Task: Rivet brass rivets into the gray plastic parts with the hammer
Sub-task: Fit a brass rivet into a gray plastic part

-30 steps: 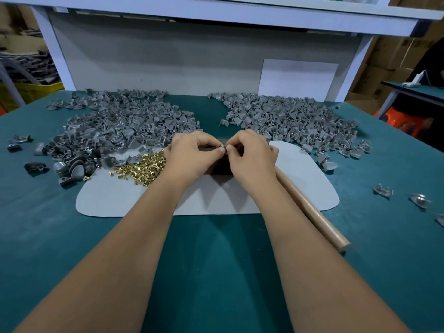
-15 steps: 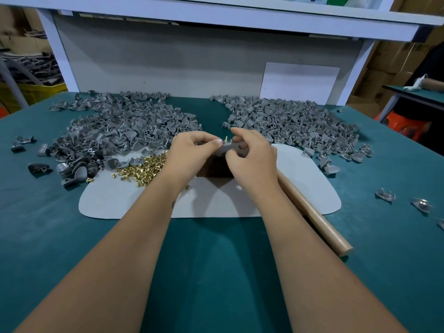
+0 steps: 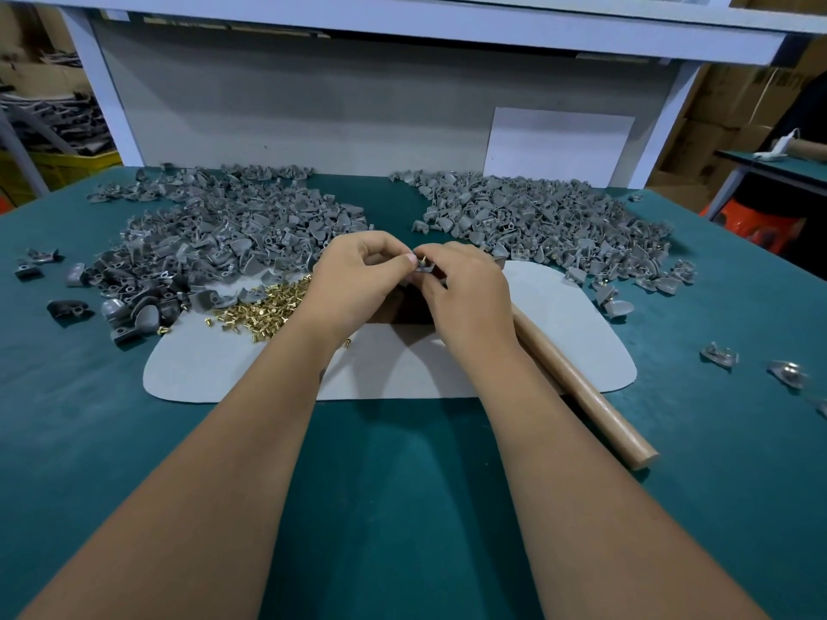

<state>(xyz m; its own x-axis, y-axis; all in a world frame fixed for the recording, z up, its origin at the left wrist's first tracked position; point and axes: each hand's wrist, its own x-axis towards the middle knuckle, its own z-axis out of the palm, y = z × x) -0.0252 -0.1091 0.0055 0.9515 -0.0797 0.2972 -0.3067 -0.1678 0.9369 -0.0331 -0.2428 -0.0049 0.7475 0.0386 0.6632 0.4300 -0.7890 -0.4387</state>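
Both hands meet at the centre of the bench, above the far edge of the grey mat (image 3: 559,351). The right hand (image 3: 467,297) has its fingers curled round a small grey part (image 3: 426,267), which lies at the hand's 11 o'clock, between its fingertips and the left thumb. A brass rivet (image 3: 422,259) stands up out of the part, just beside the tip of the left thumb; the left hand (image 3: 358,279), at 9 o'clock from the part, has its fingers curled in toward the rivet, but whether they pinch it or only touch it cannot be told. The hammer's head is hidden under the right hand; only its wooden handle (image 3: 581,387) shows, running from under the wrist toward 5 o'clock, across the mat's edge onto the green table (image 3: 402,507). The loose rivets (image 3: 264,308) lie in a heap on the mat at 8 o'clock from the left hand, just beside it. One pile of grey parts (image 3: 215,234) spreads at 10 o'clock, another pile (image 3: 546,217) at 1 o'clock, both well behind the hands. A few single parts (image 3: 718,353) lie apart at 3 o'clock.
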